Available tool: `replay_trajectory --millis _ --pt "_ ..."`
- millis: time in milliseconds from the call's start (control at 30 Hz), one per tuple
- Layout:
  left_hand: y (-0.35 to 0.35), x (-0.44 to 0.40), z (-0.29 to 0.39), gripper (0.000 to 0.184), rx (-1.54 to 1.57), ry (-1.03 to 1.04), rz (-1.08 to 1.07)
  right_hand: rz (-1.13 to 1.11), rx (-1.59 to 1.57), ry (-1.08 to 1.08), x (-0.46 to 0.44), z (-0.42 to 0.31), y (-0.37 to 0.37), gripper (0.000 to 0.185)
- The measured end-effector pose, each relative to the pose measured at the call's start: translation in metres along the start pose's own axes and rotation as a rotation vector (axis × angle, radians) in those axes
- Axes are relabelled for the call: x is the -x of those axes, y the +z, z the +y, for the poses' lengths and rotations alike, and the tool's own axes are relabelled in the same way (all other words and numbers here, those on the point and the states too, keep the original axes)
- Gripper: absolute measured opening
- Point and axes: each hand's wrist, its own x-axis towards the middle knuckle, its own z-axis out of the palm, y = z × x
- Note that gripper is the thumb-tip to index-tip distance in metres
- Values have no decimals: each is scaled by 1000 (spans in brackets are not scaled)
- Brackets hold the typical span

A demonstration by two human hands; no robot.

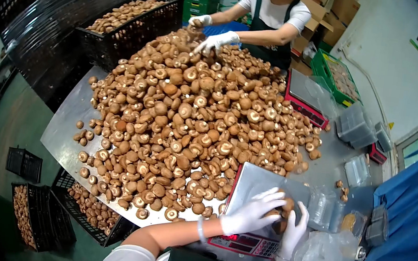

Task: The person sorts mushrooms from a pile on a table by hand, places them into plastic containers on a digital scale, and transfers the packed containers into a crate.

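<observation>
In white gloves, my left hand [255, 214] and my right hand [292, 233] cup a small cluster of brown mushrooms [287, 206] from both sides. They are over the steel plate of a red digital scale [247, 185], near its right end. My fingers are curved around the mushrooms and partly hide them; I cannot tell whether a tray lies beneath. The scale's lit display and keypad sit by my left wrist. A large heap of mushrooms [185, 111] spreads over the metal table [72, 110] in front of the scale.
Across the heap, a gloved co-worker [273, 25] handles mushrooms. A second red scale [305, 98] and clear plastic trays [356, 125] stand at the right. Plastic bags [327, 253] lie beside my right hand. Black crates [86, 204] of mushrooms are below the table's left edge.
</observation>
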Motion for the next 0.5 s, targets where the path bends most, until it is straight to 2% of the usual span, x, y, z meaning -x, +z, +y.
replay_trajectory --millis 67,100,133,167,200,233,267,333,367,400,500 --pt "-48 22 -9 37 -187 62 158 61 133 -158 -3 -6 0 35" --pt "-87 22 -5 29 -155 -80 131 77 139 -198 -5 -13 2 36" --pt "-107 38 -14 25 -374 63 465 77 135 -206 -7 -27 6 36" --pt "-141 50 -15 25 -411 -135 496 32 34 -195 -8 -46 12 35" --pt "-159 71 -35 29 -649 -170 601 -13 -65 -183 -8 -64 23 35" --pt "-175 91 -57 34 -799 -293 631 -36 -148 -166 -8 -77 40 34" --pt "-191 109 -76 38 -822 -431 547 -89 -103 -281 -7 -97 56 34" --pt "-205 142 -120 36 -827 -513 347 -197 -175 -423 -3 -141 98 38" --pt "-210 145 -123 35 -806 -479 317 -269 -143 -490 -8 -142 126 41" --pt "-215 147 -125 33 -788 -447 291 -357 -238 -439 -12 -149 158 42" --pt "-232 151 -111 27 -590 -417 334 -558 -190 -376 -31 -168 251 55"
